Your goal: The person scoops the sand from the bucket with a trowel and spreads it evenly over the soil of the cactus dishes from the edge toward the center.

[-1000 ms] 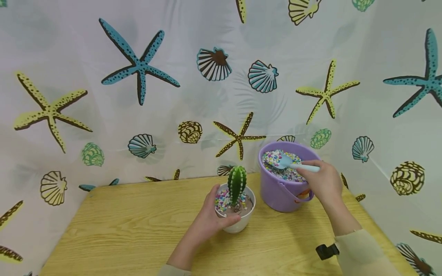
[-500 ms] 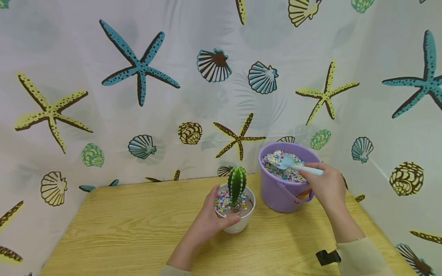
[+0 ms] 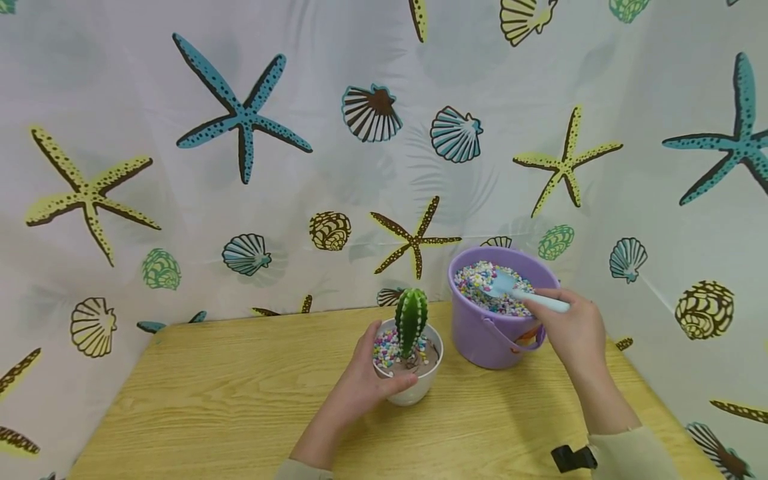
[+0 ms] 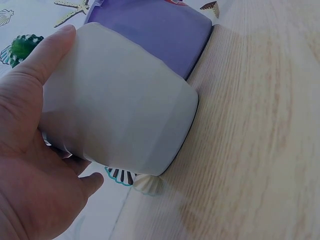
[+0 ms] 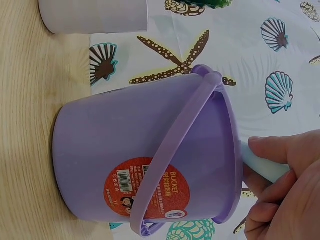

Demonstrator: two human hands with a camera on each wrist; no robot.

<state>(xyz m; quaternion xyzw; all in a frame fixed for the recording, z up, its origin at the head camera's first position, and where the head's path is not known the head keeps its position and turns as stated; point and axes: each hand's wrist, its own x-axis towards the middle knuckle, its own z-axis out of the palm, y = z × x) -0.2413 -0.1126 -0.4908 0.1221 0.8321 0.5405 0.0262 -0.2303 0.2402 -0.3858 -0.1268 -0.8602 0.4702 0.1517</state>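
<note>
A small white pot (image 3: 414, 390), smooth and rounded with a matte ceramic look, was seen standing upright on the desk (image 3: 240, 400), a pale wood-grain laminate top. A ribbed green cactus (image 3: 411, 319) of plastic appearance was set upright in it, long axis vertical, over a brownish fill partly covered with small multicoloured pebbles (image 3: 384, 348). The pot was clasped by the left hand (image 3: 360, 387): the thumb was laid at the near rim and the fingers were curled round the far left wall, the grip closed on the pot.

Just to the right, very near the pot, a lilac plastic bucket (image 3: 486, 340) was noted, smooth-walled and slightly tapered, with a bail handle (image 5: 172, 155) hung down its front and a round red label (image 5: 147, 189) on the side. It was filled nearly to the rim with the same coloured gravel (image 3: 480, 283).

A pale blue plastic scoop (image 3: 510, 288) was held by the right hand (image 3: 570, 330), fingers and thumb curled firmly round the handle. Its long axis was laid low and slightly tilted, handle toward the right, blade pointed left and away into the bucket, resting on the gravel.

A curtain (image 3: 180, 167) printed with starfish and shells was hung behind and to the right of the desk.
</note>
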